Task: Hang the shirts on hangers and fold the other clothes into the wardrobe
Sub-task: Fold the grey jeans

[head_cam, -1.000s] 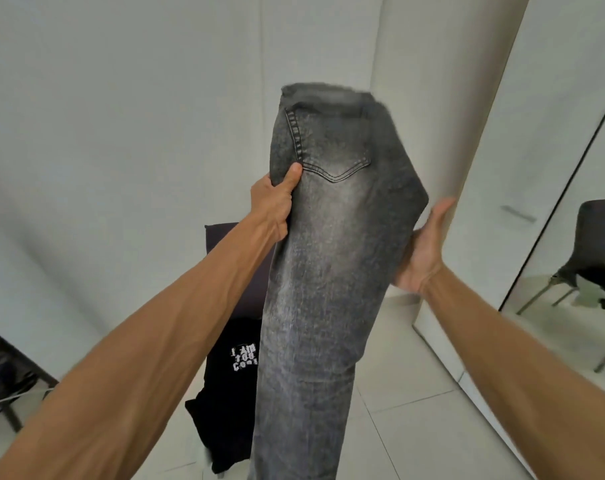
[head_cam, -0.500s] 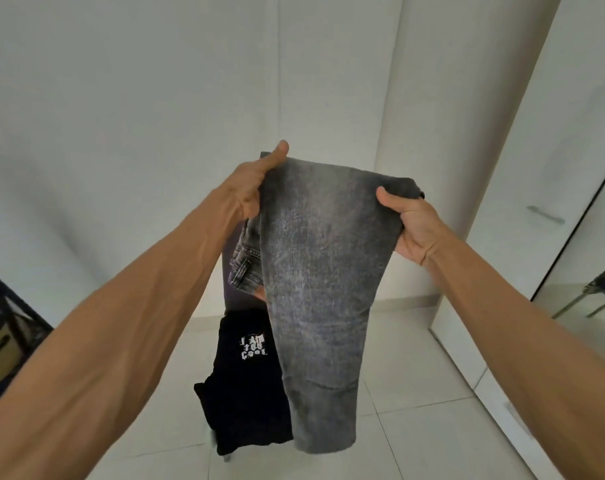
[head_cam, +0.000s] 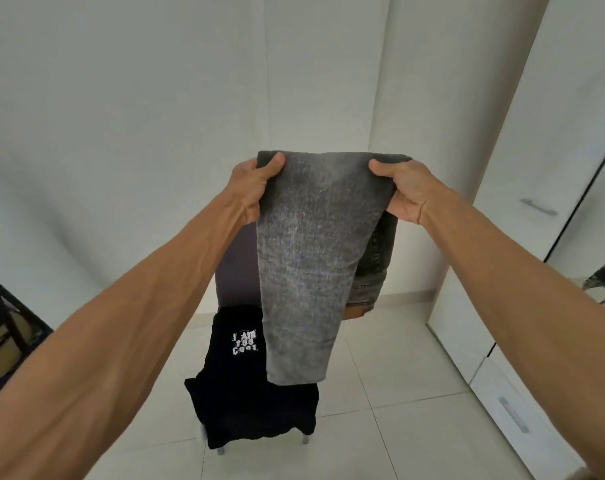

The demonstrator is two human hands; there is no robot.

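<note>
I hold a pair of grey washed jeans (head_cam: 311,258) in the air, folded over so the fold runs along the top. My left hand (head_cam: 250,188) grips the fold's left corner and my right hand (head_cam: 403,188) grips its right corner. The leg ends hang down in front, and the waist part hangs behind at the lower right. Below the jeans a black shirt with white lettering (head_cam: 249,375) lies draped over a chair (head_cam: 235,271). The white wardrobe (head_cam: 536,168) stands at the right with its doors closed.
The chair stands against the white wall on a pale tiled floor (head_cam: 398,393). Wardrobe drawers with metal handles (head_cam: 512,414) sit low on the right. A mirror panel (head_cam: 602,237) is at the far right. A dark frame with a brown object (head_cam: 3,327) shows at the left edge.
The jeans hung full length with a back pocket on top; they are now folded in half. Both hands lowered and shifted to the fold's corners. The waist part swung behind, to the right.
</note>
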